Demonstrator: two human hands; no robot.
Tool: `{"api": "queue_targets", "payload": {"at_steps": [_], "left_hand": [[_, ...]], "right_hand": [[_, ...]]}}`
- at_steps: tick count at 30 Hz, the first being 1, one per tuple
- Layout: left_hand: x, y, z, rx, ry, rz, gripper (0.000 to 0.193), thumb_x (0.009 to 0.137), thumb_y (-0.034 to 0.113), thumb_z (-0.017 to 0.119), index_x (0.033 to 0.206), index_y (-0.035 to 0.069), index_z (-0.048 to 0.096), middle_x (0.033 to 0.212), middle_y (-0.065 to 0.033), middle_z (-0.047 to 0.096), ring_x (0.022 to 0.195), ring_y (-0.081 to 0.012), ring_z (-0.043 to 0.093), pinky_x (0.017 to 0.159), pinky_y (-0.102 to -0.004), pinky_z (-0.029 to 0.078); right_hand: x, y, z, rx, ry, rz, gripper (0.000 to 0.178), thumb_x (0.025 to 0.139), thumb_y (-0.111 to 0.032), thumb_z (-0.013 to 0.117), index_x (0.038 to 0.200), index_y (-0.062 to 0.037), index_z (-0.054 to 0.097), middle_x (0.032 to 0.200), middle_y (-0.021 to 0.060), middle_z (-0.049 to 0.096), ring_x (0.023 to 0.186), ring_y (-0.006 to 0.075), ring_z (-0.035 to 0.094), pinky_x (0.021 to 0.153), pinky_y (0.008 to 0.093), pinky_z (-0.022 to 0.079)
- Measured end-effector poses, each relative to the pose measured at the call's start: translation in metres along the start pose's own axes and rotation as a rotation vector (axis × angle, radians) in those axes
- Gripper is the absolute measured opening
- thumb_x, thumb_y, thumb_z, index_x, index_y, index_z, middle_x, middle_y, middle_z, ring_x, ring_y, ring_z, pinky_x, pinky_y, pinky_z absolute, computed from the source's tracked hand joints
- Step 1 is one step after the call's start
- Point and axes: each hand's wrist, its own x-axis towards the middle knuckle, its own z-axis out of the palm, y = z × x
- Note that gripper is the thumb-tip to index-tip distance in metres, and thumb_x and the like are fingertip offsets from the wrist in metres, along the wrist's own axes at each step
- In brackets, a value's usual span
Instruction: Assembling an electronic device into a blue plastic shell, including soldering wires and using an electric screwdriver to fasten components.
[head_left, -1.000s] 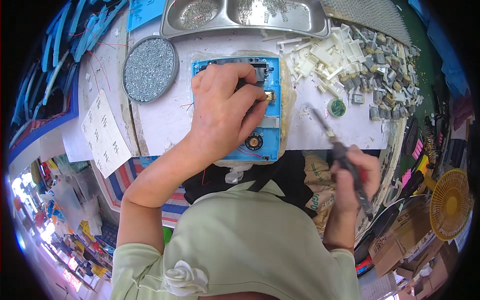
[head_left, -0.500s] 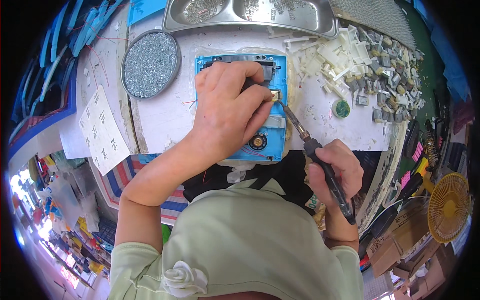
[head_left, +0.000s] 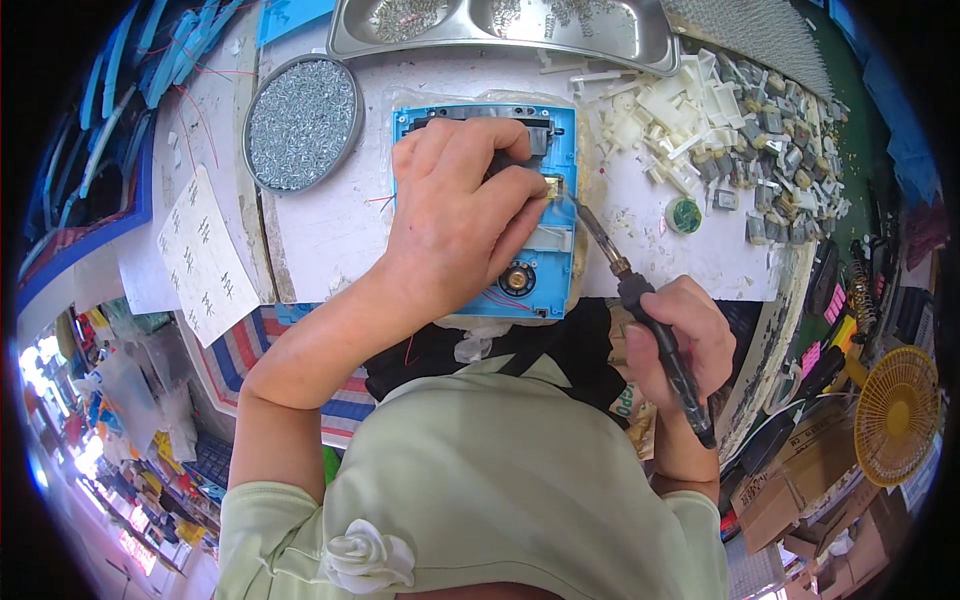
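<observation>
A light-blue plastic housing (head_left: 557, 290) lies on a clear plastic bag on the table, with a small round speaker (head_left: 517, 280) near its close edge. My left hand (head_left: 450, 205) rests over the housing, fingers bent and pinched together by a small brass-coloured metal part (head_left: 553, 187). Whatever is between those fingertips is hidden. In my right hand (head_left: 690, 340) is a soldering iron (head_left: 650, 320), gripped by its dark handle. Its tip points up and left, just right of the metal part and apart from it. Thin red wires (head_left: 510, 304) run beside the speaker.
A round tray of small metal pieces (head_left: 303, 122) stands left, beside a marked paper sheet (head_left: 207, 258). A steel compartment tray (head_left: 560, 50) is at the back. White plastic parts (head_left: 690, 110), small grey motor-like parts (head_left: 775, 150) and a green round tin (head_left: 683, 215) lie right.
The soldering iron's tip has drawn back to the right, off the brass-coloured part, as my right hand shifted slightly right. My left hand has stayed almost in place.
</observation>
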Motion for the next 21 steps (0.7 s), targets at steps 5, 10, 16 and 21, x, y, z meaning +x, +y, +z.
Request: {"api": "queue_targets", "payload": {"at_steps": [5, 10, 16, 21], "left_hand": [[0.0, 0.002, -0.001, 0.006, -0.013, -0.016, 0.02, 0.073, 0.012, 0.078, 0.09, 0.013, 0.068, 0.111, -0.0026, 0.059, 0.099, -0.0254, 0.054, 0.09, -0.0427, 0.035], [0.003, 0.002, -0.004, 0.028, -0.008, 0.016, 0.025, 0.069, 0.008, 0.081, 0.092, 0.01, 0.071, 0.108, -0.0062, 0.06, 0.095, -0.0254, 0.056, 0.086, -0.0397, 0.037], [0.004, 0.004, -0.005, 0.019, -0.023, 0.007, 0.028, 0.068, 0.006, 0.082, 0.093, 0.01, 0.071, 0.108, -0.0069, 0.06, 0.095, -0.0254, 0.056, 0.085, -0.0396, 0.037], [0.005, 0.005, -0.007, 0.039, -0.042, 0.003, 0.028, 0.069, 0.006, 0.083, 0.094, 0.01, 0.072, 0.107, -0.0072, 0.06, 0.096, -0.0254, 0.056, 0.085, -0.0396, 0.037]], "right_hand": [[-0.004, 0.003, -0.004, 0.036, 0.04, 0.031, 0.033, 0.079, 0.002, 0.078, 0.11, 0.0005, 0.064, 0.071, 0.0076, 0.061, 0.056, 0.0191, 0.055, 0.05, 0.0298, 0.041], [-0.004, 0.005, -0.008, 0.039, 0.053, 0.027, 0.033, 0.079, 0.001, 0.078, 0.11, 0.0007, 0.064, 0.071, 0.0073, 0.061, 0.056, 0.0187, 0.055, 0.05, 0.0294, 0.041], [-0.004, 0.005, -0.011, 0.044, 0.052, 0.013, 0.032, 0.08, -0.001, 0.079, 0.109, 0.0006, 0.064, 0.069, 0.0066, 0.06, 0.056, 0.0191, 0.055, 0.05, 0.0299, 0.042], [-0.003, 0.008, -0.015, 0.033, 0.046, 0.006, 0.032, 0.081, -0.002, 0.079, 0.109, 0.0002, 0.064, 0.068, 0.0066, 0.06, 0.055, 0.0205, 0.055, 0.05, 0.0304, 0.042]]}}
